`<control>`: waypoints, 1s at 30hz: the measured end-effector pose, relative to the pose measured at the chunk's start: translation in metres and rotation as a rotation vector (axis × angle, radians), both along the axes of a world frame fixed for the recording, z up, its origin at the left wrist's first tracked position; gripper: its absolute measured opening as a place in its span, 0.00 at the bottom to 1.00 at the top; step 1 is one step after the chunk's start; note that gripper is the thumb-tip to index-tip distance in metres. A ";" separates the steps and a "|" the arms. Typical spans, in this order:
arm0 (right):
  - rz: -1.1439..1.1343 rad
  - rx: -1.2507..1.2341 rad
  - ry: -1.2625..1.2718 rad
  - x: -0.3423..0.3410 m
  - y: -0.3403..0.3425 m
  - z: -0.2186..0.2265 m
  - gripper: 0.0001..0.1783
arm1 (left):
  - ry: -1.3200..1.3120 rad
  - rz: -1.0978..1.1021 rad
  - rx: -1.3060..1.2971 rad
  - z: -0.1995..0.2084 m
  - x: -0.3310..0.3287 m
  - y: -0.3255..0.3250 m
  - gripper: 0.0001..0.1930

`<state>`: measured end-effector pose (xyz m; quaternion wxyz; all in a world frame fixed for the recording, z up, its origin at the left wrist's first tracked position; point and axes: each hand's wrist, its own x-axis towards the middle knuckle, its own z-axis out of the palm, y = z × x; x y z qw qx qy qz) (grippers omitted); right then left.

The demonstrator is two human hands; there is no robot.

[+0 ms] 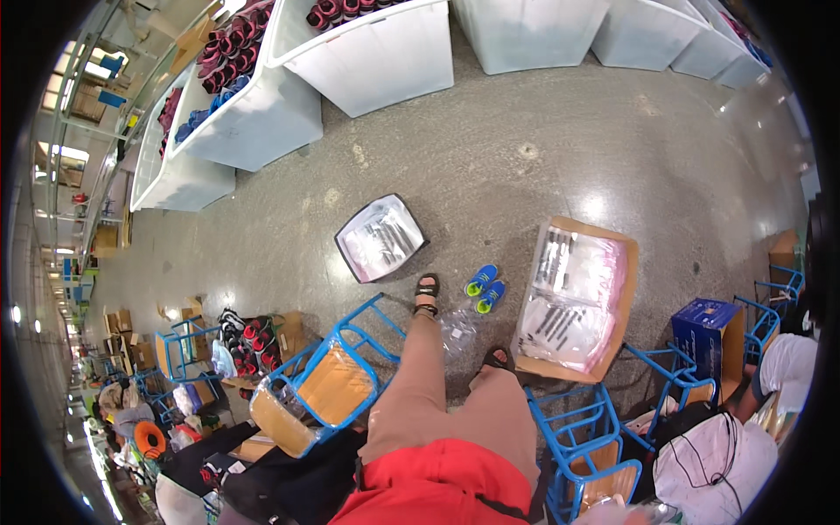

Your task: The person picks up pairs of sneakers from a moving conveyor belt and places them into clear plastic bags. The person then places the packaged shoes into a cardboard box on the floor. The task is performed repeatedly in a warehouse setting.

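Observation:
Neither of my hands shows; my legs in tan trousers (407, 376) and my red top (429, 486) fill the lower middle. A pair of small blue shoes (481, 281) with yellow-green insides stands on the floor just ahead of my sandalled feet. Beside them lies a crumpled clear plastic bag (458, 332). To the right sits an open cardboard box (623, 311) with clear plastic packets and pinkish film inside. Ahead and left is a smaller dark-edged box (423, 241), also holding plastic packets.
White bins (376, 70) line the far side, some heaped with dark red and blue shoes. Blue-framed chairs with wooden seats (335, 385) stand left and right of my legs. A dark blue box (704, 332) is at the right, near a person in a light shirt (787, 367).

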<state>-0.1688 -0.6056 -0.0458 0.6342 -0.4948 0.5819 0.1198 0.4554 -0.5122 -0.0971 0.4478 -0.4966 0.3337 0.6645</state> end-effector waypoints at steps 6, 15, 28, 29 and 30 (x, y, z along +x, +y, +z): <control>0.341 -0.296 -0.015 0.007 -0.209 0.035 0.08 | 0.393 -0.528 -0.149 -0.086 0.012 -0.223 0.17; 0.271 -0.059 -0.494 0.180 -0.354 -0.214 0.22 | 0.150 -0.192 -1.000 -0.385 -0.049 -0.485 0.14; -0.756 0.204 -0.193 0.305 -0.363 -0.468 0.13 | -0.651 0.584 -1.121 -0.676 0.024 -0.505 0.41; -0.669 0.142 -0.170 0.302 -0.359 -0.486 0.13 | -0.707 0.547 -1.147 -0.688 0.021 -0.505 0.42; -0.583 0.086 -0.146 0.302 -0.359 -0.496 0.12 | -0.763 0.507 -1.168 -0.698 0.019 -0.501 0.44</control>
